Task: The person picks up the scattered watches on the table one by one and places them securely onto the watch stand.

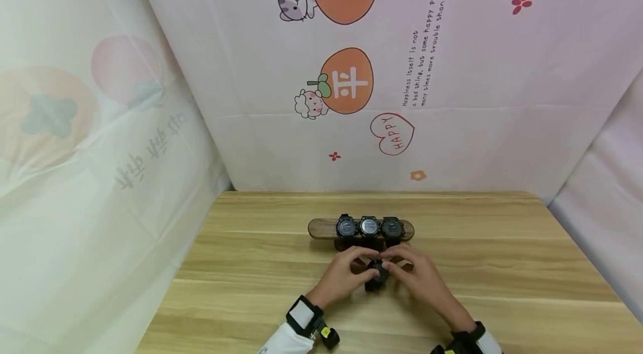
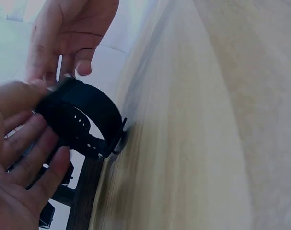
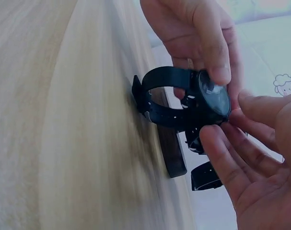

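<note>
Both hands are at a black wristwatch [image 1: 374,283] with its strap buckled into a loop, over the table in front of a watch stand. My left hand [image 1: 342,277] holds it by the case, thumb on the round dial [image 3: 215,98] in the right wrist view. From the other side my right hand [image 1: 421,277] pinches the case edge between thumb and fingertips. In the left wrist view the strap [image 2: 95,103] hangs toward the tabletop, its buckle end lowest. The fingertips of both hands meet near the top of the case in the head view.
Behind the hands is a dark wooden watch stand [image 1: 321,229] with a rounded bar. It carries three watches side by side: a left one [image 1: 346,226], a silver-faced middle one [image 1: 369,225] and a right one [image 1: 393,228]. A printed cloth [image 1: 281,142] hangs behind the wooden table [image 1: 241,264].
</note>
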A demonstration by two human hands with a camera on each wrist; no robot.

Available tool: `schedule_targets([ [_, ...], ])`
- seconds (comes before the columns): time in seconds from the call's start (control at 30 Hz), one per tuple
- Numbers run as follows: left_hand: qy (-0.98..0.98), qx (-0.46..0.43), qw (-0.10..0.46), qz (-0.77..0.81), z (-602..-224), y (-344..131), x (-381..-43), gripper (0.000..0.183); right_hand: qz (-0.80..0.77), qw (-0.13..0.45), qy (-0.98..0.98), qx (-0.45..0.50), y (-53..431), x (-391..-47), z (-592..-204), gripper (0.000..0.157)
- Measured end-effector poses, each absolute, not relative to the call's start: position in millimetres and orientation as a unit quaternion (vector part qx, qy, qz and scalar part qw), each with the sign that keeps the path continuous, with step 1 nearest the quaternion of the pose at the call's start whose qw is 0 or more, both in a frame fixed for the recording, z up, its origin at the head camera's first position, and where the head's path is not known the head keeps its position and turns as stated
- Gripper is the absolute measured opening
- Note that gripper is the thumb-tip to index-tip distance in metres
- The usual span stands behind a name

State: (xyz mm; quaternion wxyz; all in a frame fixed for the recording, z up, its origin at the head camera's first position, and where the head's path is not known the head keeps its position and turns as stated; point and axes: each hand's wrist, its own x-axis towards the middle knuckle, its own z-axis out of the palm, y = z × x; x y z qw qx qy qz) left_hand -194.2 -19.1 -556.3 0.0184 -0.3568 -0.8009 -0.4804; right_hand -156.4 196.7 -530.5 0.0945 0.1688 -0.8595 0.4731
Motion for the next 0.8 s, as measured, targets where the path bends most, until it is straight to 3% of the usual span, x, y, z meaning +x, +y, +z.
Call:
schedule_targets([
  [0.17,-0.803,-0.355,0.029,-0.477,-554,-16,-196,0.029,0.477,0.084,-0.858,0.17,194,-156,-528,0.022],
  [0.57,-0.799,-0.329,0.037,-0.503,-554,-14,-195,0.025,0.389,0.071,-0.896,0.201,192,-157,-537,0.058],
  [0.8,-0.782,-0.332,0.012,-0.527,-557,-13,-194,0.031,0.357,0.089,-0.911,0.188,189,-158,-542,0.058],
])
